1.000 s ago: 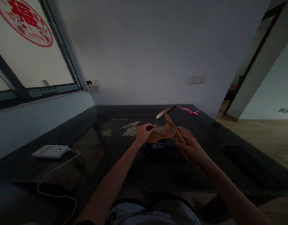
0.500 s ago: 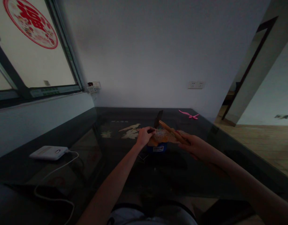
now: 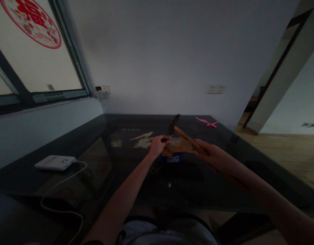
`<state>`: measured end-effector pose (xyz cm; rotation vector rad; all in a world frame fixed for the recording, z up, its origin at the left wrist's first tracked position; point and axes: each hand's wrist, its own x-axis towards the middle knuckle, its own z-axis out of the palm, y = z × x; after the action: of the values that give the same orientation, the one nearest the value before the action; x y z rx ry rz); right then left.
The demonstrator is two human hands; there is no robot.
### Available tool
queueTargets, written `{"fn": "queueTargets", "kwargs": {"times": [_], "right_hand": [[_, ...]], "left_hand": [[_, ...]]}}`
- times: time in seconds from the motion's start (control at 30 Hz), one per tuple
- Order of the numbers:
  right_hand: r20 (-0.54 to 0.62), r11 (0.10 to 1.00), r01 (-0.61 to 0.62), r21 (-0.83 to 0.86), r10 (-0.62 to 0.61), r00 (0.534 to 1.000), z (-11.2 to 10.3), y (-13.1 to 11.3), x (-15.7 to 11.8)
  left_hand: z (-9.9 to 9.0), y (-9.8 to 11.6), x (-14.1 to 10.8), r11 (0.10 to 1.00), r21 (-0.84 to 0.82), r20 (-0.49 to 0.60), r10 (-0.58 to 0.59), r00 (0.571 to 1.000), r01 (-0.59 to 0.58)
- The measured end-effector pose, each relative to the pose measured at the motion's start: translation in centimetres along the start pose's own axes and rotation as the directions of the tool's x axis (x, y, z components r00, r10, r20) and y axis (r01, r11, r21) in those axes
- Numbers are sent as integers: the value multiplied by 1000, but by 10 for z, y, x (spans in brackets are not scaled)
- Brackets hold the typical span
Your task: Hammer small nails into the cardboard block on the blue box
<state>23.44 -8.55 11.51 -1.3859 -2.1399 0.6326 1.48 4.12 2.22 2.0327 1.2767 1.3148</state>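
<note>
My right hand [image 3: 210, 154] is wrapped round the wooden handle of a hammer [image 3: 185, 136]. The dark hammer head [image 3: 174, 125] tilts above the left end of a rough, orange-brown piece [image 3: 179, 145], which looks like wood or bark. At that same end, the thumb and fingers of my left hand [image 3: 159, 144] are pinched together. Whatever is between those fingertips is too small and dark to make out. Beneath the brown piece is a blue container [image 3: 172, 158] with a white label, standing on the dark glossy table [image 3: 152, 194].
To the left lies a white power bank [image 3: 55, 163], its white cable [image 3: 57, 211] trailing to the near edge. A pink ribbon [image 3: 208, 123] rests at the far right of the table. Behind it rises a wall [image 3: 157, 68] with sockets [image 3: 215, 89]; a window is at left.
The hammer head has risen slightly from the brown piece. My left hand keeps its pinch in the same spot. The whole view has shifted a little.
</note>
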Motion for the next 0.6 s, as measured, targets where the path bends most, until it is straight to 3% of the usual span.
{"fn": "queueTargets", "kwargs": {"times": [0.2, 0.37, 0.6], "right_hand": [[30, 995, -98, -3, 98, 995, 6, 5, 1], [-18, 999, -16, -47, 15, 1000, 3, 3, 0], [21, 997, -77, 26, 76, 997, 5, 4, -2]], "left_hand": [[-2, 2, -1, 998, 57, 14, -22, 1000, 21], [-3, 4, -1, 1000, 3, 14, -16, 1000, 16], [-3, 3, 0, 1000, -25, 34, -14, 999, 15]]}}
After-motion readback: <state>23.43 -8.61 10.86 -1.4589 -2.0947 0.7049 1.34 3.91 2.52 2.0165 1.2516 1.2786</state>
